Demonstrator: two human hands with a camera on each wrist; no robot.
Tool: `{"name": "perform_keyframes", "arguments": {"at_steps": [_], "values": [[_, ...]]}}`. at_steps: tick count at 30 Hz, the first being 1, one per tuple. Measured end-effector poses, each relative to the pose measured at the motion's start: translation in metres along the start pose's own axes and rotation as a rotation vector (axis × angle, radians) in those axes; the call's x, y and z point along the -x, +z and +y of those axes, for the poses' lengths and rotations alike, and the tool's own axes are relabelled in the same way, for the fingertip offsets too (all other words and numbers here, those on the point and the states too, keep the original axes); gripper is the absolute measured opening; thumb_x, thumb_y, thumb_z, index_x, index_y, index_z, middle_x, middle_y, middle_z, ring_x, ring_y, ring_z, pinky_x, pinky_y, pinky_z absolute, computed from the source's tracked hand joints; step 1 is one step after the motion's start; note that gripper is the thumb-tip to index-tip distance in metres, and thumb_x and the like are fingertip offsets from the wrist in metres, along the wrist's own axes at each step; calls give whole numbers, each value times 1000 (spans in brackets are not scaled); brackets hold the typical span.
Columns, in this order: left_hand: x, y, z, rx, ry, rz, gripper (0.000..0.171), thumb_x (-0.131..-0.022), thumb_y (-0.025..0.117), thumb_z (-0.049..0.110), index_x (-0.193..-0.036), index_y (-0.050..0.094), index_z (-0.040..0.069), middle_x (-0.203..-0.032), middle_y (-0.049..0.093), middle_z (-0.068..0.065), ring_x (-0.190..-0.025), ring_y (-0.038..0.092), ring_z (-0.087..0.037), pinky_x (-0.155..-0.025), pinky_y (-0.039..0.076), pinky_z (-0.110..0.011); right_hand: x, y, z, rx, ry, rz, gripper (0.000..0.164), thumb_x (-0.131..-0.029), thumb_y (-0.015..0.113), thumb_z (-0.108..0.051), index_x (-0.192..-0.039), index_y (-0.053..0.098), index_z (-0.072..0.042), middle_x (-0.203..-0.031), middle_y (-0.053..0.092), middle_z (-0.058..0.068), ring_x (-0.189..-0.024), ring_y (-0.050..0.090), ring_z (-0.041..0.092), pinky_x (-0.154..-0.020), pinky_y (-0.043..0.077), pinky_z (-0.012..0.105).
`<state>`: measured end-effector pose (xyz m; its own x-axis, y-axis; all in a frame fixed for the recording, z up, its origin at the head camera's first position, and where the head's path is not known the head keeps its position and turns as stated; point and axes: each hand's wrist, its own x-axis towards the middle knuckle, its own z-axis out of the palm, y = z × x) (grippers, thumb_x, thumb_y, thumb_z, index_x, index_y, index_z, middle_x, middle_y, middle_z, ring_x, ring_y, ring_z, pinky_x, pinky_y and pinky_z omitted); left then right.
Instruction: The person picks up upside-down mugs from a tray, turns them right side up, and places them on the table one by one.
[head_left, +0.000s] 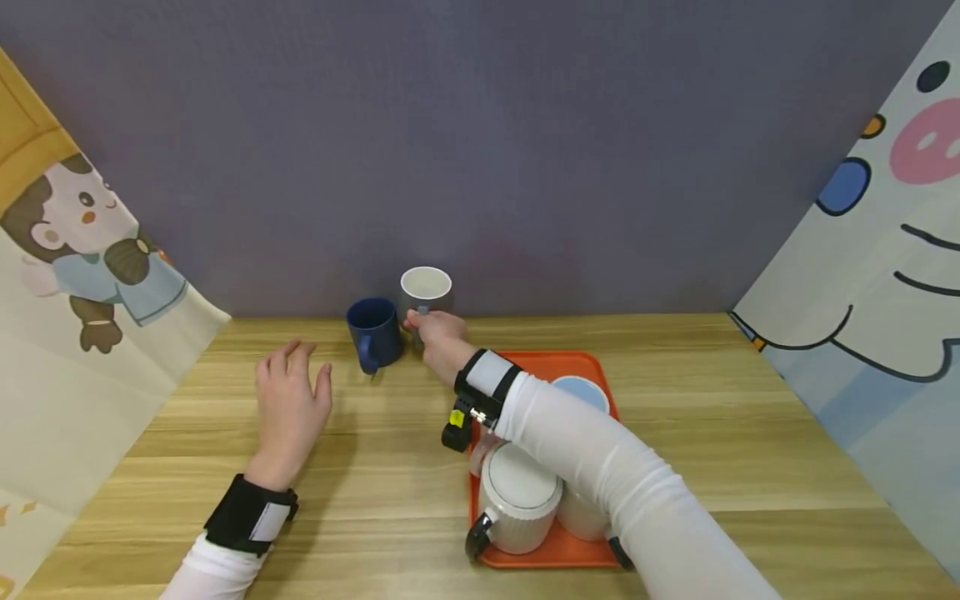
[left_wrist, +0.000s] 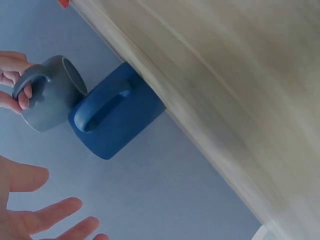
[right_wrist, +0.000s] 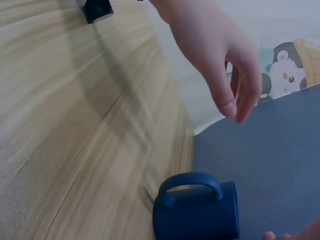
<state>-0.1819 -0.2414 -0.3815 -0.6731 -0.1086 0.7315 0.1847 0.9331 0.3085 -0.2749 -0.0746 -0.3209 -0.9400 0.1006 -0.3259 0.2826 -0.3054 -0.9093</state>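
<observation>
My right hand (head_left: pixel 440 337) grips the handle of a grey mug (left_wrist: pixel 52 97) with a white inside, near the back wall. The mug's mouth faces up, and its base stands above the tabletop in the left wrist view. Just left of it, a dark blue mug (head_left: pixel 375 335) stands upright on the table, handle towards me. My left hand (head_left: pixel 291 408) hovers left of the blue mug, fingers loosely spread and holding nothing. In the right wrist view the blue mug (right_wrist: pixel 197 212) appears below the left hand (right_wrist: pixel 215 55), with a space between them.
An orange tray (head_left: pixel 498 560) lies at right under my right forearm. On it are a white ribbed mug (head_left: pixel 517 492) turned upside down with a black handle, another white mug (head_left: pixel 581 512) and a pale blue-topped one (head_left: pixel 581 392). A grey wall (head_left: pixel 480 167) borders the table's back.
</observation>
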Motion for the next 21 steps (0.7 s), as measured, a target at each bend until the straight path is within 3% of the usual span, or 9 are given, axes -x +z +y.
{"name": "perform_keyframes", "arguments": {"at_steps": [5, 10, 21], "values": [[0, -2, -3, -10, 8, 7, 31, -84, 65, 3, -108, 58, -15, -114, 53, -36, -107, 43, -51, -91, 31, -56, -3, 3, 5, 16, 3, 21, 6, -81, 70, 1, -82, 65, -1, -69, 68, 5, -64, 62, 11, -75, 48, 27], [0, -4, -6, -10, -15, -2, 32, -84, 65, 4, -108, 57, -15, -116, 53, -36, -107, 43, -51, -90, 31, -56, -5, 4, 8, 74, 12, 63, 8, -80, 72, -2, -86, 67, -2, -69, 69, 4, -66, 59, 11, -59, 36, 18], [0, -6, -11, -21, -4, 4, 32, -84, 65, 4, -108, 57, -16, -115, 53, -37, -108, 43, -51, -91, 30, -56, -12, 8, 15, 77, 21, 123, 18, -79, 73, 0, -96, 67, 1, -74, 71, 8, -66, 61, 13, -58, 37, 18]]}}
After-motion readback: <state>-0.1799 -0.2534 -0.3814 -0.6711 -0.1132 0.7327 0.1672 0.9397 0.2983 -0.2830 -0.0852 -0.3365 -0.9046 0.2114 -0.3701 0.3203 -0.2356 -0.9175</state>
